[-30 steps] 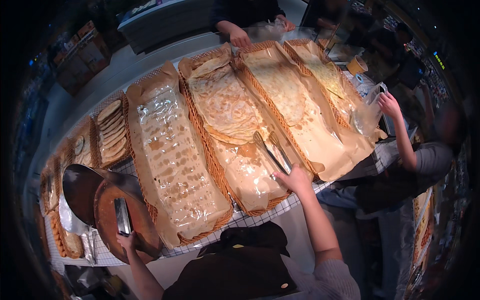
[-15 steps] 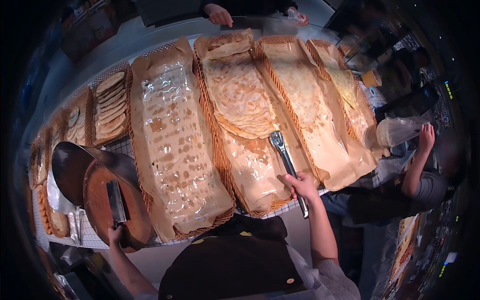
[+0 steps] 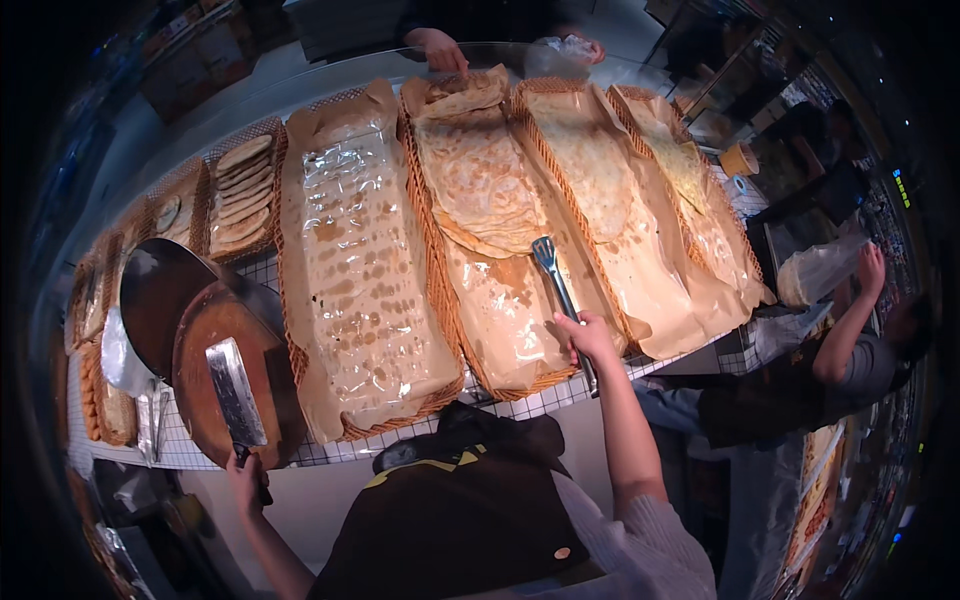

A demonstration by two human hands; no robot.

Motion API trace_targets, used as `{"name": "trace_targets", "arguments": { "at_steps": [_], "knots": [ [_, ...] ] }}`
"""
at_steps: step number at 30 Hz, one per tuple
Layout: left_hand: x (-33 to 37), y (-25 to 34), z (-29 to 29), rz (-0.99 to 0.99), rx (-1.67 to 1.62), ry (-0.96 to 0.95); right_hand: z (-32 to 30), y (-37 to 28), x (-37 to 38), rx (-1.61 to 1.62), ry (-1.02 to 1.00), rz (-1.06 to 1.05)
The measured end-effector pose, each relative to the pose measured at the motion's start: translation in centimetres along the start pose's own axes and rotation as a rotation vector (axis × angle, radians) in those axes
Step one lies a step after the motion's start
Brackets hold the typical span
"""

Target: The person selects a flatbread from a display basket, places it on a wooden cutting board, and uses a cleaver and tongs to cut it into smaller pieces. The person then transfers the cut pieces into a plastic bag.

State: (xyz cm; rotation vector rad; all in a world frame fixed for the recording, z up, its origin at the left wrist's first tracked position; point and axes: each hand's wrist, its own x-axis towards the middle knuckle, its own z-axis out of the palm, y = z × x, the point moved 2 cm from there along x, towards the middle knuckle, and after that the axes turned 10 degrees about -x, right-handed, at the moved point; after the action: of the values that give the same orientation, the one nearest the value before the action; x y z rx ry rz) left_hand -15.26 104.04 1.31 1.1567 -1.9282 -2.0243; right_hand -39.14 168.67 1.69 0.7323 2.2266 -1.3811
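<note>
While I watched from far away, the tongs (image 3: pixel 562 285), spread wide a second before, had come together, holding nothing that I could see. The right hand (image 3: pixel 588 335) had its grip closed around them, tips right by the big flatbread (image 3: pixel 480 185) in its basket (image 3: pixel 440 290). The left hand (image 3: pixel 246 478) gripped the big knife (image 3: pixel 236 390) over the round board (image 3: pixel 195 365).
</note>
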Motion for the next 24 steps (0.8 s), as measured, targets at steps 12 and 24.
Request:
{"name": "trace_targets", "arguments": {
  "at_steps": [12,24],
  "knots": [
    [-9.1,5.0,11.5,0.006,0.158,-0.354,-0.7,-0.9,0.8,0.086,-0.154,0.025],
    [-4.7,6.4,39.9,-0.154,0.29,-0.995,-5.4,-8.7,0.3,-0.088,-0.215,-0.216]
  ]
}}
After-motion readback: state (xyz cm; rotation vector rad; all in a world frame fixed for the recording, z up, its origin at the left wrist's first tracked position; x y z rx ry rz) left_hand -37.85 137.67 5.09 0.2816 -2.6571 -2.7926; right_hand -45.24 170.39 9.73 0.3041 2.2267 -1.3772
